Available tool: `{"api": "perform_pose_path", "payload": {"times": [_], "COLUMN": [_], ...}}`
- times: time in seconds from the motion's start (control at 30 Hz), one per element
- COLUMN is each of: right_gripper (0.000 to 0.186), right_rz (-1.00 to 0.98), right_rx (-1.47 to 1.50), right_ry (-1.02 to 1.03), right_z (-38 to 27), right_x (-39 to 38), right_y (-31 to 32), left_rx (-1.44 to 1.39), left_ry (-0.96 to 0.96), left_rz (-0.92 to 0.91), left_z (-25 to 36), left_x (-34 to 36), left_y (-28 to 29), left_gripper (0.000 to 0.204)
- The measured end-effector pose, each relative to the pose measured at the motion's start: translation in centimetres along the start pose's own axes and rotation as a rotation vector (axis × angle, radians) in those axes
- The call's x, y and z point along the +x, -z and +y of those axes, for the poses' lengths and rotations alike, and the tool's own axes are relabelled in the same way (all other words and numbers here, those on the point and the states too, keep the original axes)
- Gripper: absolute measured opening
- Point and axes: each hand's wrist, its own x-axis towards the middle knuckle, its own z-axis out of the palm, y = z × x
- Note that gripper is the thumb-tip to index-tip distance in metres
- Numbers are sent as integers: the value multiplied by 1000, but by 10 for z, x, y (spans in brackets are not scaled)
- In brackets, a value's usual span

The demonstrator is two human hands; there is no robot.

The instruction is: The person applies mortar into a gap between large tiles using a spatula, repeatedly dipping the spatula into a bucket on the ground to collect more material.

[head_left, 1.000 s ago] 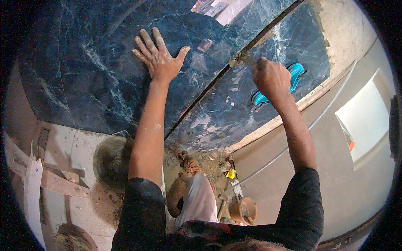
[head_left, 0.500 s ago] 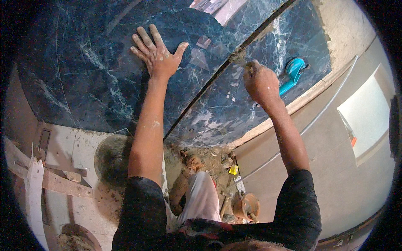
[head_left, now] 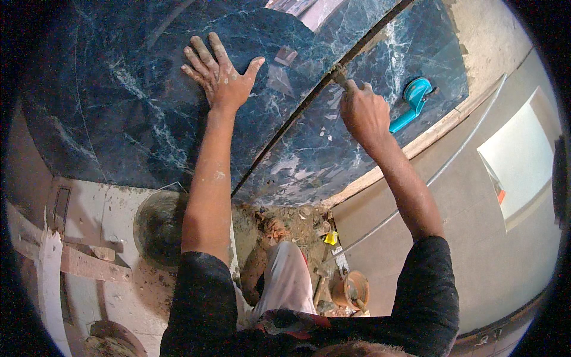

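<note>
Two veined blue slabs [head_left: 140, 125]: side by side, a larger left one and a narrower right one; the far ends of both run out of view.
Gap [head_left: 279, 138]: a dark diagonal line between the slabs, from the near side to the far right; too dark to see its depth.
Flat-bladed tool [head_left: 338, 75]: only a short dirty end shows, just beyond the fingertips on their far left side, at the edge of the gap; its handle is hidden in the fist, so its full shape cannot be told.
Right hand [head_left: 364, 113]: fingers curled together and clamped on the flat-bladed tool, back of the hand upward, above the right slab.
Left hand [head_left: 226, 86]: dusty, fingers and thumb spread apart, palm down on the larger slab, left of the gap.
Teal suction lifter [head_left: 418, 89]: on the right slab, right of the right hand; its near end is hidden behind the wrist.
Pale patch [head_left: 306, 12]: at the far edge, cut off; reflection or object, cannot tell.
Dark round basin [head_left: 156, 227]: near left, partly covered by the left forearm.
Brown bucket [head_left: 344, 290]: near, on the right, beside the knee [head_left: 288, 276]; its contents are hard to make out.
</note>
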Motion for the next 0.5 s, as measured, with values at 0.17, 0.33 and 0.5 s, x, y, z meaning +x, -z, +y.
{"api": "perform_pose_path", "payload": {"times": [0.17,0.33,0.5], "right_gripper": [15,14,15], "right_rz": [18,25,10], "right_rx": [-13,0,58], "right_ry": [-2,-32,-51], "right_z": [7,6,8], "right_x": [10,14,16], "right_y": [3,6,6], "left_rx": [-18,-25,61], "left_ry": [-7,-2,-2], "left_rz": [0,-4,6], "left_z": [0,-1,0], "left_x": [0,0,0], "left_y": [-1,1,0], "left_gripper": [112,112,117]}}
